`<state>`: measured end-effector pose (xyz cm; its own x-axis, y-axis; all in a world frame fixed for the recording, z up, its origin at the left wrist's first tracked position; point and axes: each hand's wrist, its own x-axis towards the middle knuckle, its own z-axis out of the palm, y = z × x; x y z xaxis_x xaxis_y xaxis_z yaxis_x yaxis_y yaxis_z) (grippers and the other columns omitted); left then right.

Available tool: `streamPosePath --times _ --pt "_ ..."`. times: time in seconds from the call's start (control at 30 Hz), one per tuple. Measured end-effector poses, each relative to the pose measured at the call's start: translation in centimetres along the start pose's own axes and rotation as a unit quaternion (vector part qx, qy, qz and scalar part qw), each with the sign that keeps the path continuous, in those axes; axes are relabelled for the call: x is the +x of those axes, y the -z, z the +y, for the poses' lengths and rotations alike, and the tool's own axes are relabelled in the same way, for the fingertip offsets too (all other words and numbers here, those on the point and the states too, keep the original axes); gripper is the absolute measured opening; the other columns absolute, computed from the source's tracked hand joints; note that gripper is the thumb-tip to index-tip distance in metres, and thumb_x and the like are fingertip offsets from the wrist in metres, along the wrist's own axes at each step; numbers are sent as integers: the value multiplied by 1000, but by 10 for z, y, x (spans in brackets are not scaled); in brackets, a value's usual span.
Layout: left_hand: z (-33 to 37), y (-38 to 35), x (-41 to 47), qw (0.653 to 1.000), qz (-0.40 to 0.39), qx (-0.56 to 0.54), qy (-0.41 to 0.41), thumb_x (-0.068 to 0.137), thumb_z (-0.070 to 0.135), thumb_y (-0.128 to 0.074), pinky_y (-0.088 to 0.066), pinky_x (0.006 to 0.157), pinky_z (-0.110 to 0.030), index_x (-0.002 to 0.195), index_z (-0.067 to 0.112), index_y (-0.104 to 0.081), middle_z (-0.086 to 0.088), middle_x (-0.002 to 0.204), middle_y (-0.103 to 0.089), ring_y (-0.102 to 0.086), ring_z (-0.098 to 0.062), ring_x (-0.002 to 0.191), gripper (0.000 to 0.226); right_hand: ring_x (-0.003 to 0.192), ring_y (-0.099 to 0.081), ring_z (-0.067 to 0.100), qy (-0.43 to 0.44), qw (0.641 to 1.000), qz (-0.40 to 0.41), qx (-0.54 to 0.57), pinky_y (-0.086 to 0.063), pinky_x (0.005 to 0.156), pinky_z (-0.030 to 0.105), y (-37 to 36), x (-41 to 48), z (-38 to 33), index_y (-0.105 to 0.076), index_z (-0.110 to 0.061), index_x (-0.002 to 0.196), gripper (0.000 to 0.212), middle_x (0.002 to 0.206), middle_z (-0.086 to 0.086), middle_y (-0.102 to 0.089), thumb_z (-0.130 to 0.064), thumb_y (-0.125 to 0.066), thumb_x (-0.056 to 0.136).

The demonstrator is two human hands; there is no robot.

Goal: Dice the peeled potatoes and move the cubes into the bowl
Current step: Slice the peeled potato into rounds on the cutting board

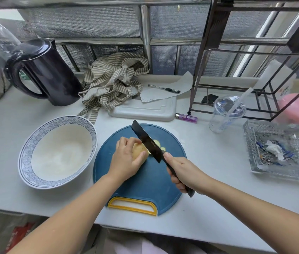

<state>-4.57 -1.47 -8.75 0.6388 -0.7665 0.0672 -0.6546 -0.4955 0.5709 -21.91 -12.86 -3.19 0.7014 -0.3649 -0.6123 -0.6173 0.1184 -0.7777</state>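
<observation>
Fingers (pixel 124 143) of the left hand (pixel 123 162) are curled over the potato (pixel 138 150) on the cutting board (pixel 145 182); the knife (pixel 147 142) is gripped by the right hand (pixel 183 171). With the blade held so close, the left thumb could be nicked if the potato rolls.

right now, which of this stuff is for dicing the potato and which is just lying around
For the job: potato held by left hand, knife in right hand, blue cutting board, bowl.

Lying about: kettle, striped cloth, pen, lighter, plastic cup, glass tray, white board.
</observation>
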Motion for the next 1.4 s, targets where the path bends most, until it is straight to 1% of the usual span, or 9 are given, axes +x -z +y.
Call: streamPosePath --times 0.2,0.4,0.47,0.53,0.63,0.73,0.93,1.23,1.4 --pt "1 1 1 1000 -4 -1 6 80 56 -47 -33 74 -28 115 26 -53 6 98 -36 -34 -8 97 47 44 -29 16 -4 1000 -9 10 -29 42 22 0 -1 -1 -40 -16 71 52 55 1 -34 -59 -33 99" --pt "0 2 1 1000 -9 -1 7 74 65 -37 -34 72 -29 114 24 -52 7 98 -36 -37 -11 98 59 41 -30 15 6 1000 -5 -20 -31 40 21 2 0 -2 -41 -15 72 51 53 2 -36 -57 -32 101" --pt "0 1 1 1000 -8 3 6 79 60 -45 -35 71 -29 114 23 -53 6 98 -36 -39 -14 99 52 40 -31 16 12 999 1 -47 -33 40 21 1 1 -2 -41 -15 71 52 53 2 -37 -56 -31 101" --pt "0 -1 1 1000 -2 10 6 85 47 -59 -36 71 -30 114 21 -54 5 100 -37 -41 -16 101 40 40 -31 16 10 998 1 -64 -33 41 22 1 2 -1 -39 -15 70 53 52 1 -37 -56 -29 101" --pt "1 -4 0 1000 5 27 5 86 38 -65 -38 71 -32 113 19 -54 3 101 -39 -41 -19 103 35 41 -28 16 -3 998 -12 -57 -32 42 22 1 3 -3 -36 -16 69 53 50 0 -34 -57 -28 101" --pt "1 -4 1 1000 7 28 0 86 37 -66 -39 71 -33 112 18 -54 2 101 -40 -41 -20 101 34 41 -29 17 -9 998 -15 -57 -33 44 24 -2 7 -3 -36 -17 68 54 50 0 -34 -59 -28 100" --pt "-2 -3 3 999 2 33 -3 85 37 -66 -41 71 -34 111 18 -54 1 102 -41 -41 -20 101 34 42 -28 16 -26 999 -37 -29 -32 42 20 -5 14 -7 -35 -18 70 52 52 1 -32 -58 -28 101" --pt "-3 -4 3 1000 0 26 2 85 38 -66 -33 69 -30 111 19 -54 3 103 -41 -39 -16 102 35 40 -29 16 -36 998 -36 -29 -32 43 22 -20 37 -3 -35 -17 71 52 51 3 -33 -58 -27 101" --pt "-4 -5 4 1000 2 19 13 84 39 -67 -34 70 -29 110 18 -54 4 103 -41 -42 -17 103 36 40 -30 17 -37 999 -14 -35 -32 44 24 -34 50 13 -38 -17 75 51 49 0 -36 -60 -28 100"
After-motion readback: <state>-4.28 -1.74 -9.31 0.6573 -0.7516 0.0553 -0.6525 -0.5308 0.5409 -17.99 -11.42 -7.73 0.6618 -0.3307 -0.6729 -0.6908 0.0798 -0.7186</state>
